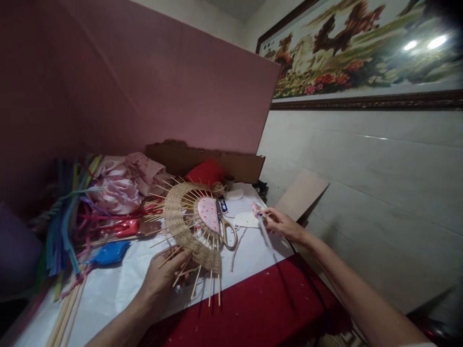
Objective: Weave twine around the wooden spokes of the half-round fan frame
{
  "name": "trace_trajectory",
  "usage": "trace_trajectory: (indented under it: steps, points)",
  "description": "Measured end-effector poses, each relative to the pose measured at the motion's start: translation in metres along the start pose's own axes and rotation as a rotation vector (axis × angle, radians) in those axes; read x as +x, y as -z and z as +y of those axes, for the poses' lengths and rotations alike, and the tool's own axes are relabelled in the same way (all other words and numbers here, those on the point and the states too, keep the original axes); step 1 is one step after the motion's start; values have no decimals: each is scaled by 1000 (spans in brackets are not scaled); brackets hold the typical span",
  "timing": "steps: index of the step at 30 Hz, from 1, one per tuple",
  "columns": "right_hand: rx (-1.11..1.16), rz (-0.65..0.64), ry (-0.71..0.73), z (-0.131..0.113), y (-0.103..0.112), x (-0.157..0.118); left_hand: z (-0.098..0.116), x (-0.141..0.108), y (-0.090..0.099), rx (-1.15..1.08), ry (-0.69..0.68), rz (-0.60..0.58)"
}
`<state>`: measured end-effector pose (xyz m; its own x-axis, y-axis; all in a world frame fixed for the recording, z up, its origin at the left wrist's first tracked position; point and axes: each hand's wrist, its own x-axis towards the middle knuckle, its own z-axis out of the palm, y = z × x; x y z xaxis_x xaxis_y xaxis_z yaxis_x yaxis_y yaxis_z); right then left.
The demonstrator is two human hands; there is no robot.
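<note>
My left hand grips the lower edge of a woven twine fan, its fingers closed around the rim and sticks. Thin wooden sticks radiate from its curved band. At the fan's inner middle sits a pink half-round piece with red dots. To the right, my right hand is closed around a flower-patterned glue gun, with a pale translucent stick pointing down toward me. Gold-handled scissors lie between the hands, their blades partly hidden by the fan. A white oval piece rests beside the glue gun.
Pink fabric, colourful pipe cleaners and a blue packet crowd the left side. Loose sticks lie at the front left. A cardboard strip stands behind, near a twine ball. Red cloth covers the front edge.
</note>
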<state>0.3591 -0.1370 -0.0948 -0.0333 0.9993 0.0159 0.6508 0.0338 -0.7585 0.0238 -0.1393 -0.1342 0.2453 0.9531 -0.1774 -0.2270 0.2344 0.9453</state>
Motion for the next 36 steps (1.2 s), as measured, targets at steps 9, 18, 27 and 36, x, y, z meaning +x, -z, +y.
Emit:
trace_trajectory:
  steps: [9,18,27,36]
  points:
    - [588,113,-63,-25,-13,-38,-3,1,-1,-11,-34,-10]
    - [398,-172,-82,-99,-85,-76,-1,-1,-4,-16,-53,-7]
    - [-292,-133,389,-117,-101,-73,-4,1,-4,-40,-86,-23]
    - [-565,-132,573,-99,-111,-59,-8,2,-3,-89,-80,-49]
